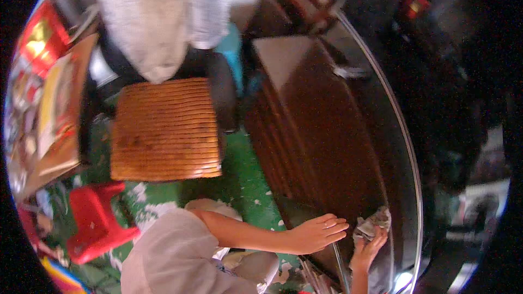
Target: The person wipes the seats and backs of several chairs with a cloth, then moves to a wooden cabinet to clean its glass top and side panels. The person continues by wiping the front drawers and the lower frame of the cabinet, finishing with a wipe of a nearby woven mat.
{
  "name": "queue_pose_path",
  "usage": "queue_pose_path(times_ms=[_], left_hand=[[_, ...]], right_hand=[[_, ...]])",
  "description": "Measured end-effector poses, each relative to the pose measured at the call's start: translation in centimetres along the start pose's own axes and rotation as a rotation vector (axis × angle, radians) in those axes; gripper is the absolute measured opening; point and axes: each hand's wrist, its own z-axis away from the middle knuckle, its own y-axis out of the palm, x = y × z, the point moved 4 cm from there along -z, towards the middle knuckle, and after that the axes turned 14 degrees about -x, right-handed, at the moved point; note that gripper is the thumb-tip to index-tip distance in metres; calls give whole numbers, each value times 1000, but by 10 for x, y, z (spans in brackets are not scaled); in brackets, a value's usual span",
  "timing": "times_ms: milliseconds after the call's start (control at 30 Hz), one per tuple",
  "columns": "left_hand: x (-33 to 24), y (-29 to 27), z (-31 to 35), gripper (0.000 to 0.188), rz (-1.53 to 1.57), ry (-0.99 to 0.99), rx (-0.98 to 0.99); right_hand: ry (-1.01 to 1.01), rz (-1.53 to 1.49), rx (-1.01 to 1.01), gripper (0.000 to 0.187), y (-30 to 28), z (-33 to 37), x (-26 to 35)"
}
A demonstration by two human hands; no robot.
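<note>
A crumpled grey cloth is bunched under the fingers of my right hand, which closes on it and presses it to the dark brown wooden furniture surface. My left hand reaches across from the left, palm down with its fingers stretched out, a ring on one of them. It holds nothing I can see and lies at the near edge of the brown surface, just left of the cloth. A thin bright metal or glass edge runs down from beneath its fingertips.
A long silver trim curves along the right side. A slatted wooden seat and red plastic stool stand left on the worn green floor. Pale cloth hangs behind. A cluttered shelf lines the far left.
</note>
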Motion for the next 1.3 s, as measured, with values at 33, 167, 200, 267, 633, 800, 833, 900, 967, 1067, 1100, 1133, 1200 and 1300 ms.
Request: queue_pose_path(times_ms=[33,167,200,267,633,800,833,900,967,1067,1100,1133,1200,1300], left_hand=[[-8,-6,6,53,27,-69,-18],[-39,-72,13,50,31,-324,-169],[-49,-97,10,47,17,-390,-220],[-42,-131,25,44,27,-592,-228],[135,-255,132,58,946,-1648,-1360],[173,-263,119,65,1199,-1664,-1054],[174,-263,116,66,1243,-1695,-1041],[168,-283,103,73,1329,-1738,-1009],[174,-266,110,83,1513,-1735,-1096],[183,-245,127,87,1597,-1760,-1229],[184,-239,132,89,1622,-1739,-1252],[185,-236,129,91,1655,-1719,-1249],[181,-245,119,91,1640,-1722,-1258],[181,-257,109,86,1604,-1702,-1183]], right_hand=[[-67,-47,-1,60,8,-12,26],[-114,-109,3,65,55,-86,117],[-152,-111,-47,66,64,-102,138],[-192,-191,-49,64,87,-120,177],[-333,-528,197,60,168,-131,462],[-416,-452,186,59,278,-215,521],[-375,-453,212,59,295,-234,528],[-328,-338,278,58,308,-252,544],[-272,-325,254,53,306,-238,540],[-336,-392,320,51,277,-193,521],[-305,-390,371,47,260,-179,515],[-265,-401,365,46,247,-169,503],[-285,-313,418,41,234,-144,475],[-288,-228,440,43,223,-146,482]])
